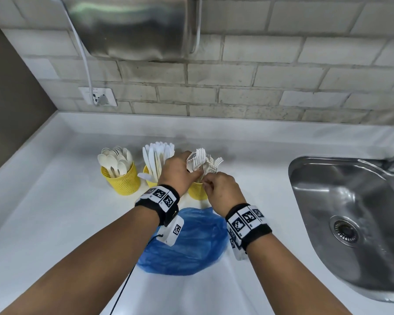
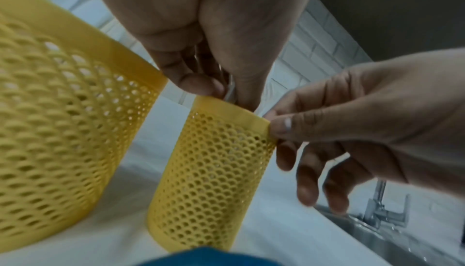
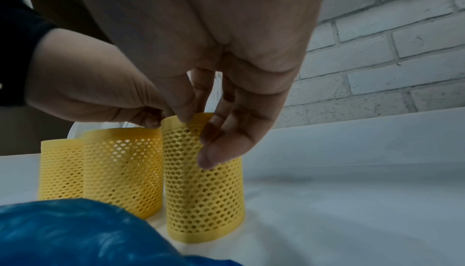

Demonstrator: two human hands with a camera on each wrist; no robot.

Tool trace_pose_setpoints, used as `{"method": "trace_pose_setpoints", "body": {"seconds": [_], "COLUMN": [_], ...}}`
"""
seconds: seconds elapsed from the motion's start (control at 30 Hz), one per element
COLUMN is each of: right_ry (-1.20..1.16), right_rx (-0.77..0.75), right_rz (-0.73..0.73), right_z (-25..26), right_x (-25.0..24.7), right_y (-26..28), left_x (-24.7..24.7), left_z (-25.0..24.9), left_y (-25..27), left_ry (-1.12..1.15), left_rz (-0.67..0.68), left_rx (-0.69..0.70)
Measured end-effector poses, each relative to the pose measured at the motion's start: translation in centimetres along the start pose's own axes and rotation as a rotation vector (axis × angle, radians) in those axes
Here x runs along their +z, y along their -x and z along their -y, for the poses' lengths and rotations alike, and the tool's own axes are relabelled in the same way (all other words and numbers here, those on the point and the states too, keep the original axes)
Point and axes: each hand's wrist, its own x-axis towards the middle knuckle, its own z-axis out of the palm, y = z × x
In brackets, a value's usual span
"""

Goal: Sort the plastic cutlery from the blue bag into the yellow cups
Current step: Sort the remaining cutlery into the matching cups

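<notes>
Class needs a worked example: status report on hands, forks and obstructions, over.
Left hand grips fork bundle over right yellow cup. Right hand pinches that cup's rim. Blue bag lies flat behind wrists; nothing obstructing.

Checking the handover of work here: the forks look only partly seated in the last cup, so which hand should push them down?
Left. The left hand already grips the fork bundle above the right-hand yellow cup, while the right hand pinches that cup's rim, steadying it.

Both forearms reached up from the frame's bottom edge, meeting near the center. The left hand point(image 1: 179, 170) curled its fingers point(image 2: 198, 85) around white forks point(image 1: 197, 159). The right hand point(image 1: 223, 189), just lower right, pinched thumb against forefinger point(image 2: 281, 125), remaining fingers loosely bent.
</notes>
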Motion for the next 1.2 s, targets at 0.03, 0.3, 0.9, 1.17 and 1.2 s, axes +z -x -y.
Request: {"method": "trace_pose_setpoints", "body": {"seconds": [0.03, 0.3, 0.9, 1.17, 1.2], "right_ry": [-0.006, -0.043, 0.02, -0.019, -0.018], "right_rx": [-0.004, -0.019, 0.022, 0.036, 0.04], "right_rz": [-0.001, -0.009, 0.006, -0.042, -0.045], "right_z": [-0.1, -0.6, -0.1, -0.3, -0.3], "right_x": [0.0, 0.2, -1.1, -0.9, -0.9], "right_y": [0.0, 0.1, -0.4, -0.3, -0.3], "left_x": [0.3, 0.1, -1.4, -3.7, -3.8], "left_z": [0.2, 1.0, -2.7, 0.3, 0.8], "left_y": [0.0, 0.3, -1.4, 5.0, 5.6], "left_ry": [-0.018, -0.333, -0.275, -0.272, -0.257], "left_rz": [0.01, 0.017, 0.23, 0.109, 0.096], "left_rx": [0.011, 0.127, 0.252, 0.251, 0.224]}}
